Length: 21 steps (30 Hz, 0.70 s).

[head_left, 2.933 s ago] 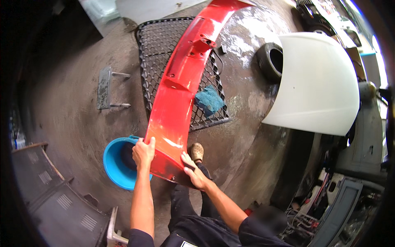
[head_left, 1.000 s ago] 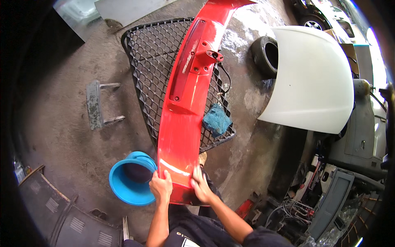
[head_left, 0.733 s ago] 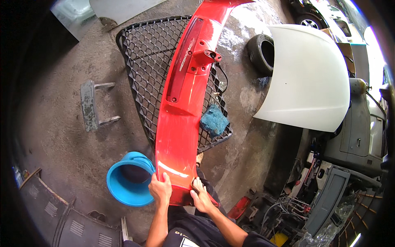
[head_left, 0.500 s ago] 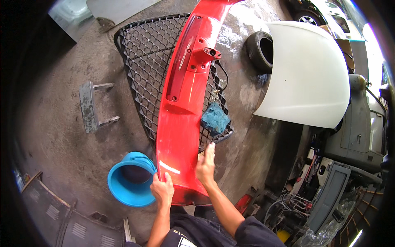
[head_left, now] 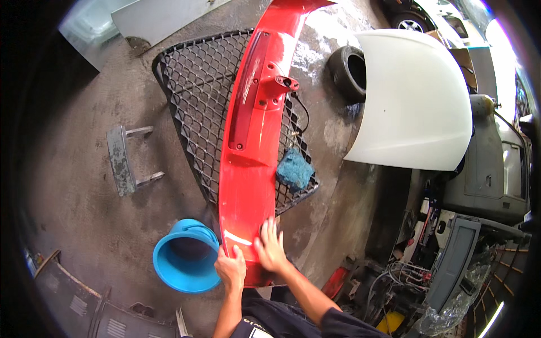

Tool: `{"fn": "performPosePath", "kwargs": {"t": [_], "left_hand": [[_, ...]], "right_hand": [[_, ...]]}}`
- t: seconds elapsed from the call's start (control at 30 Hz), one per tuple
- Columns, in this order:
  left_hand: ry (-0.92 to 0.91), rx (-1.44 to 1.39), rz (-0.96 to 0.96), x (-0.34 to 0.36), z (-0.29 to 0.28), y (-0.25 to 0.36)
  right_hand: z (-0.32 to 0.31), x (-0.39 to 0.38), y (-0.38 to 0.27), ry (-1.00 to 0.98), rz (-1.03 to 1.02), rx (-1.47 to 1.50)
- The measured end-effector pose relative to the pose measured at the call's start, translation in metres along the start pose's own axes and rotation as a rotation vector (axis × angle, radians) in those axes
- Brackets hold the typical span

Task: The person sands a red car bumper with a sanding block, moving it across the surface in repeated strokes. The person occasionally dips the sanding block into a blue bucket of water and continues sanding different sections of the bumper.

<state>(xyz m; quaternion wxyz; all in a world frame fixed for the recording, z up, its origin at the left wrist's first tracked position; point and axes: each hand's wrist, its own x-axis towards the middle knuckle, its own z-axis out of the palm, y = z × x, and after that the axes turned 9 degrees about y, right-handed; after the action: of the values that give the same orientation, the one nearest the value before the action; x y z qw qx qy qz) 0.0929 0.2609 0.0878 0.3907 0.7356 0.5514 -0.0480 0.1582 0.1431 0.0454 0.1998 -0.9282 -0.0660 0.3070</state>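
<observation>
A long red car spoiler [head_left: 248,194] lies lengthwise in front of me, its near end close to my body. A dark red light strip [head_left: 247,101] runs along its left side. My left hand [head_left: 231,268] is closed around the left edge by the near end, thumb on top. On the upper surface near the right edge rests my right hand [head_left: 271,249], fingers stretched out and nothing held. A crumpled blue cloth [head_left: 295,170] sits beside the spoiler's right edge, on the black mesh panel [head_left: 189,90] beneath. The blue bucket [head_left: 186,286] stands left of my left hand.
A small grey stool [head_left: 119,160] lies on its side on the concrete floor at left. A tyre [head_left: 339,76] and a large white car hood [head_left: 417,101] are at the far right. Hoses [head_left: 397,276] and assorted parts crowd the near right.
My right hand has moved from the spoiler's right edge onto its upper surface, its fingers now more spread. My left hand keeps its grip on the left edge. The view has shifted slightly.
</observation>
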Motion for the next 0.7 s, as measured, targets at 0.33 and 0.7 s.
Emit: {"fn": "performPosePath", "kwargs": {"t": [0.33, 0.7], "left_hand": [[0.029, 0.017, 0.043, -0.002, 0.002, -0.006], [0.028, 0.002, 0.043, -0.002, 0.002, -0.009]], "right_hand": [[-0.006, 0.044, -0.007, 0.203, -0.16, -0.074], [-0.008, 0.065, -0.018, 0.353, -0.353, -0.051]]}}
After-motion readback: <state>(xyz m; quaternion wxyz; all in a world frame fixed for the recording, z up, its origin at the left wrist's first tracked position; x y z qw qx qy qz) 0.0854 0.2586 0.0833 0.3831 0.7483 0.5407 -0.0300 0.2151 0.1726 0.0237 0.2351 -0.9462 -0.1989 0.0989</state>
